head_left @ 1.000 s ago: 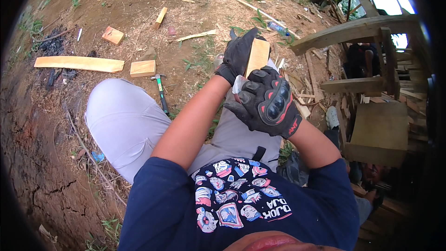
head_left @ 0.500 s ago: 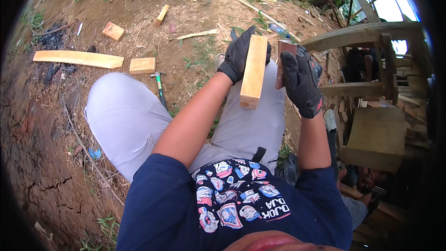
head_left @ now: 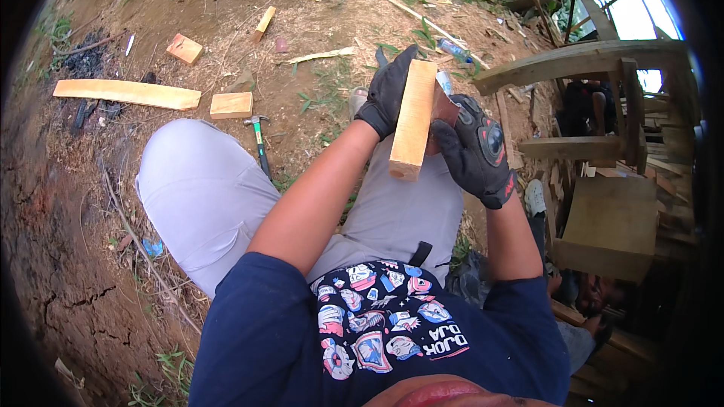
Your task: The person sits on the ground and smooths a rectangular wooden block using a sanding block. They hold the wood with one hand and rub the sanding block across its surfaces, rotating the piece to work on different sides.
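Note:
My left hand, in a black glove, is closed around a pale rectangular wood block, held lengthwise above my thigh. Some of its fingers are hidden behind the block. My right hand, also in a black glove with hard knuckle guards, grips a reddish-brown piece of sandpaper. The sandpaper lies against the block's right side. Its lower part is covered by my right fingers and thumb.
A hammer with a green and black handle lies by my knee. Wood offcuts and a long curved board rest on the dirt. At the right stand wooden frames and a large timber block. A plastic bottle lies beyond my hands.
My right hand has moved left, bringing the sandpaper from apart to against the block's right side. The left hand and the block have barely shifted.

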Demonstrator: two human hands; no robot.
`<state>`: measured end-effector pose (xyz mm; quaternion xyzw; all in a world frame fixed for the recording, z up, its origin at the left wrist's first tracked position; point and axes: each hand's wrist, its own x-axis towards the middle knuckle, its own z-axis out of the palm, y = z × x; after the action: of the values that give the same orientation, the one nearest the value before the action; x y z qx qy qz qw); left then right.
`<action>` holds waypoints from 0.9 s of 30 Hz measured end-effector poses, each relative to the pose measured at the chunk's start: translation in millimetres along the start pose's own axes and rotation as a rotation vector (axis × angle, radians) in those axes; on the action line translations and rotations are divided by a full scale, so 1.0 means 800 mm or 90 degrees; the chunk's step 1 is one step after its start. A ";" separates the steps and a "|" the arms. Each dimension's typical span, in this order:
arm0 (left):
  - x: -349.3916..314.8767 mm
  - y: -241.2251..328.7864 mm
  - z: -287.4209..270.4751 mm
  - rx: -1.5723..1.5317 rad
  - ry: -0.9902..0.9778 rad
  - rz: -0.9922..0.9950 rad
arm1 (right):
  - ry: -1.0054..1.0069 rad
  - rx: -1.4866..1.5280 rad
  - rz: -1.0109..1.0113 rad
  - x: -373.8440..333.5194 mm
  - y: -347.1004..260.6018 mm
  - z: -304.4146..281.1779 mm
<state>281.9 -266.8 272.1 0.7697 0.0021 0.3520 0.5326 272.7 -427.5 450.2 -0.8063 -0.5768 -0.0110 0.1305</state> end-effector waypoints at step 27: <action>-0.001 -0.017 0.010 -0.114 -0.013 -0.093 | -0.038 -0.066 -0.083 0.039 -0.023 -0.002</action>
<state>290.4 -267.5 258.9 0.7205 0.0213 0.3034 0.6232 266.2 -393.5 460.4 -0.7730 -0.6301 -0.0253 0.0700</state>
